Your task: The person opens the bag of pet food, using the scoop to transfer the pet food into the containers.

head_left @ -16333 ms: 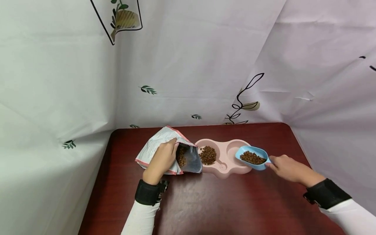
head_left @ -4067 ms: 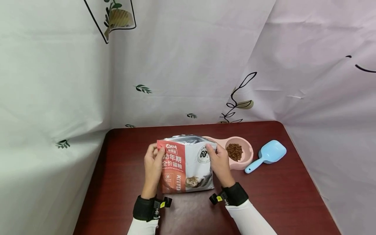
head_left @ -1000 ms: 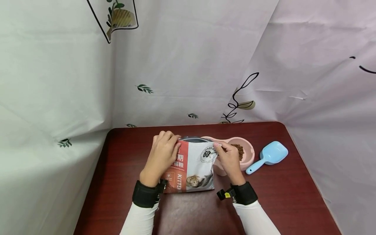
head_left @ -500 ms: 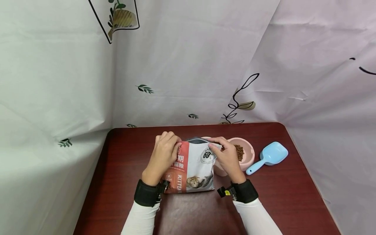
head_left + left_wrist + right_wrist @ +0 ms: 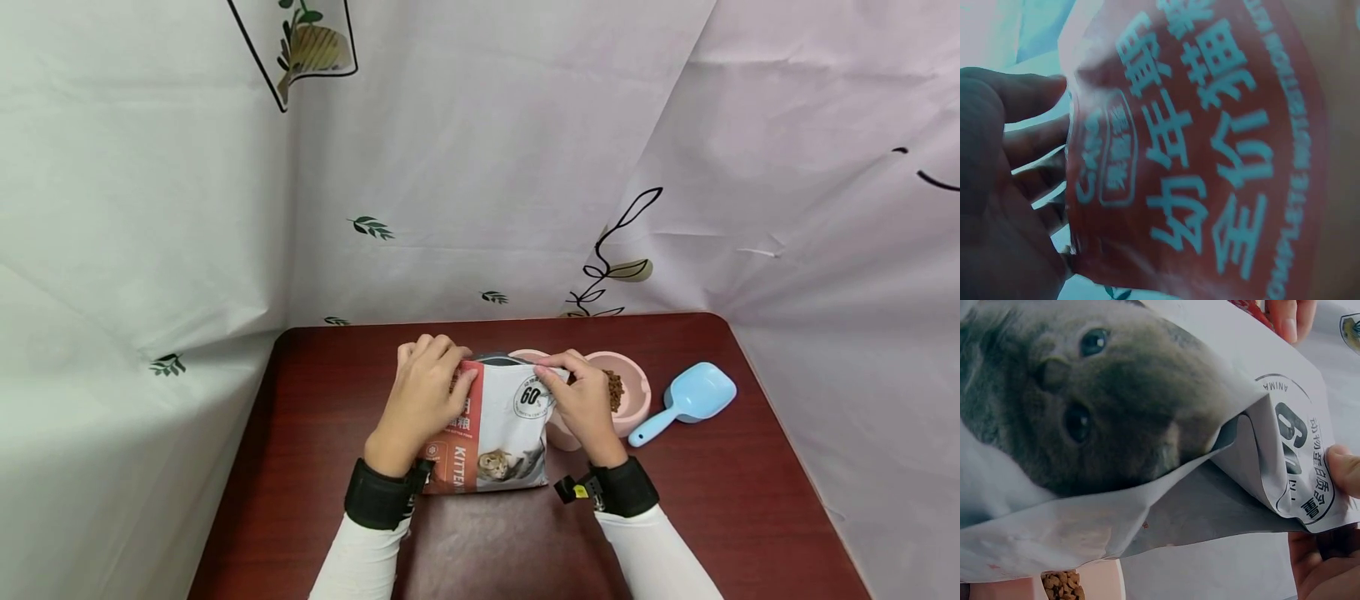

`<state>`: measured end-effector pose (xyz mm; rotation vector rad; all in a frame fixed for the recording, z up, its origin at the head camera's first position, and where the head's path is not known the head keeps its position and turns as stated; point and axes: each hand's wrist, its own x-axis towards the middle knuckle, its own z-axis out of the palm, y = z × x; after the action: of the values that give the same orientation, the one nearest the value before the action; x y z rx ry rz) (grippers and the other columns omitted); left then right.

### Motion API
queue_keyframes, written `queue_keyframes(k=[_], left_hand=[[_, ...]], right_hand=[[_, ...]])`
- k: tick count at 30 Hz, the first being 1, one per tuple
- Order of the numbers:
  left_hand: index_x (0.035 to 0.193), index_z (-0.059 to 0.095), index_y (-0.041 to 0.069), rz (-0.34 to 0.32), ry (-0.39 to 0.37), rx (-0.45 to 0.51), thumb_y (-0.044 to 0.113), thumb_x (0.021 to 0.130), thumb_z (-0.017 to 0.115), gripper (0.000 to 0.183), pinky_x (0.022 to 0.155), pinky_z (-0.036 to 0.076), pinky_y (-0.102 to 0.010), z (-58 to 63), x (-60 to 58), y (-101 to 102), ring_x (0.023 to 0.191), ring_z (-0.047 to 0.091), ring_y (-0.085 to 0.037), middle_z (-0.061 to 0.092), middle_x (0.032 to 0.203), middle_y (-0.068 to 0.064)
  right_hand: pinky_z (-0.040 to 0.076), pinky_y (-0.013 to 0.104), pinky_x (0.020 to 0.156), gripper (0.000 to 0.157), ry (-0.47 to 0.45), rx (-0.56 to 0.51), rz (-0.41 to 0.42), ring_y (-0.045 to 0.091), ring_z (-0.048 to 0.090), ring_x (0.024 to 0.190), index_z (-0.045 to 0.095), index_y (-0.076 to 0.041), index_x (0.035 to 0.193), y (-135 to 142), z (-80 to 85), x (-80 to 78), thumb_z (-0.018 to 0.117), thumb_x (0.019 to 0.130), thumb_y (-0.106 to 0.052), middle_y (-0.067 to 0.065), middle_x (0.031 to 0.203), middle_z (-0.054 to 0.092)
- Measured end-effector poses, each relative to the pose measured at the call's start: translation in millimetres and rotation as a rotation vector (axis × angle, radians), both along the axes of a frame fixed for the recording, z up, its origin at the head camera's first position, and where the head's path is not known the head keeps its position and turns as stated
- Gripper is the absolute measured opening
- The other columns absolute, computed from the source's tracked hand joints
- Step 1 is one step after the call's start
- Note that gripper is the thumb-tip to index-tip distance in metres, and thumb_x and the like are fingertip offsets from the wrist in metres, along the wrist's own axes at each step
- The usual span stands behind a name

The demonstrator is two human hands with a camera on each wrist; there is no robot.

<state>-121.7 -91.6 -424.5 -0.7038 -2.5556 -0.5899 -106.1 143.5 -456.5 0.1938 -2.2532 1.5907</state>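
Observation:
A red and white kitten food bag [image 5: 502,433] stands upright on the table, its printed front towards me. My left hand [image 5: 423,396] pinches the bag's top edge at the red side; in the left wrist view its thumb and fingers [image 5: 1035,97] meet that edge. With thumb and fingers, my right hand [image 5: 581,404] pinches the top right corner. The bag's side is folded inward in the right wrist view. Between the hands, a dark strip of the bag's mouth [image 5: 501,359] shows. Behind the bag, a pink double bowl [image 5: 642,400] is partly hidden.
Brown kibble [image 5: 615,390] lies in the bowl's right hollow; the left hollow is mostly covered by the bag. A light blue scoop [image 5: 697,392] lies at the right, handle towards the bowl. Patterned white cloth [image 5: 480,167] hangs behind the dark red table [image 5: 720,500].
Earlier the bag lay tipped and my right hand held the scoop with kibble. Now the bag is upright, the scoop lies down, kibble is in the right hollow. My left hand has shifted slightly right.

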Motion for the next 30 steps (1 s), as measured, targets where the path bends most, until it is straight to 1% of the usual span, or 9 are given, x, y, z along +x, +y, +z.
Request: queue_keyframes(k=[3, 4, 9, 13, 17, 20, 22, 26, 30], left_hand=[[0.106, 0.076, 0.008, -0.013, -0.014, -0.004, 0.021, 0.098, 0.073, 0.016, 0.086, 0.041, -0.046, 0.8, 0.3, 3.9, 0.094, 0.056, -0.024, 0.064, 0.096, -0.003], [0.104, 0.075, 0.008, -0.018, -0.017, 0.006, 0.020, 0.098, 0.073, 0.014, 0.085, 0.041, -0.045, 0.7, 0.1, 4.6, 0.094, 0.056, -0.023, 0.064, 0.096, -0.003], [0.097, 0.074, 0.008, -0.029, -0.033, 0.060, 0.016, 0.098, 0.072, 0.008, 0.082, 0.042, -0.041, -1.2, -2.0, 5.8, 0.091, 0.056, -0.023, 0.064, 0.093, -0.003], [0.096, 0.073, 0.007, -0.043, -0.022, 0.077, 0.014, 0.098, 0.072, 0.007, 0.080, 0.041, -0.040, -3.3, -2.9, 6.2, 0.089, 0.056, -0.023, 0.064, 0.091, -0.003], [0.095, 0.073, 0.008, -0.054, 0.010, 0.088, 0.013, 0.098, 0.072, 0.006, 0.077, 0.040, -0.039, -5.9, -3.1, 6.9, 0.088, 0.056, -0.022, 0.064, 0.091, -0.003], [0.094, 0.072, 0.008, -0.060, 0.027, 0.096, 0.012, 0.097, 0.073, 0.005, 0.076, 0.040, -0.038, -7.3, -3.4, 7.2, 0.087, 0.055, -0.022, 0.064, 0.090, -0.002], [0.094, 0.072, 0.008, -0.062, 0.026, 0.102, 0.012, 0.096, 0.074, 0.005, 0.077, 0.041, -0.038, -7.3, -3.0, 7.3, 0.087, 0.056, -0.022, 0.064, 0.090, -0.002], [0.094, 0.073, 0.009, -0.054, 0.000, 0.097, 0.013, 0.096, 0.074, 0.004, 0.077, 0.040, -0.040, -6.4, -2.1, 7.6, 0.088, 0.056, -0.023, 0.064, 0.091, -0.002], [0.098, 0.075, 0.010, -0.045, -0.023, 0.076, 0.020, 0.094, 0.077, 0.011, 0.077, 0.040, -0.042, -4.7, -1.7, 8.8, 0.089, 0.055, -0.022, 0.063, 0.092, -0.001]], right_hand=[[0.041, 0.018, 0.064, 0.005, -0.017, 0.014, 0.021, 0.008, 0.053, 0.072, 0.079, -0.007, 0.098, 5.3, -13.1, -5.8, 0.076, 0.094, -0.008, 0.005, 0.089, 0.070], [0.043, 0.019, 0.067, 0.006, -0.022, 0.016, 0.035, 0.008, 0.055, 0.075, 0.079, -0.008, 0.099, 6.0, -12.8, -5.6, 0.075, 0.095, -0.010, 0.004, 0.090, 0.070], [0.046, 0.018, 0.079, 0.009, -0.038, 0.044, 0.075, 0.010, 0.062, 0.090, 0.077, -0.008, 0.104, 8.7, -11.8, -5.4, 0.071, 0.098, -0.013, 0.004, 0.098, 0.070], [0.047, 0.017, 0.081, 0.015, -0.033, 0.097, 0.108, 0.012, 0.064, 0.099, 0.077, -0.012, 0.114, 10.8, -10.1, -5.0, 0.068, 0.101, -0.012, 0.003, 0.108, 0.072], [0.049, 0.020, 0.084, 0.023, -0.031, 0.170, 0.154, 0.013, 0.065, 0.104, 0.075, -0.014, 0.123, 10.5, -4.6, -4.8, 0.067, 0.102, -0.012, 0.001, 0.113, 0.070], [0.050, 0.023, 0.082, 0.023, -0.026, 0.205, 0.166, 0.012, 0.065, 0.102, 0.076, -0.015, 0.122, 9.3, -1.5, -5.1, 0.070, 0.100, -0.014, 0.000, 0.111, 0.070], [0.050, 0.024, 0.077, 0.022, -0.013, 0.217, 0.161, 0.011, 0.064, 0.095, 0.077, -0.014, 0.120, 8.6, -1.3, -5.6, 0.073, 0.098, -0.014, -0.001, 0.107, 0.070], [0.046, 0.022, 0.068, 0.018, 0.015, 0.216, 0.142, 0.010, 0.061, 0.083, 0.079, -0.014, 0.113, 7.6, -2.1, -5.5, 0.074, 0.096, -0.012, 0.000, 0.097, 0.070], [0.045, 0.020, 0.069, 0.013, 0.021, 0.209, 0.120, 0.009, 0.061, 0.081, 0.079, -0.009, 0.107, 5.9, -2.8, -5.9, 0.076, 0.095, -0.012, 0.000, 0.093, 0.069]])
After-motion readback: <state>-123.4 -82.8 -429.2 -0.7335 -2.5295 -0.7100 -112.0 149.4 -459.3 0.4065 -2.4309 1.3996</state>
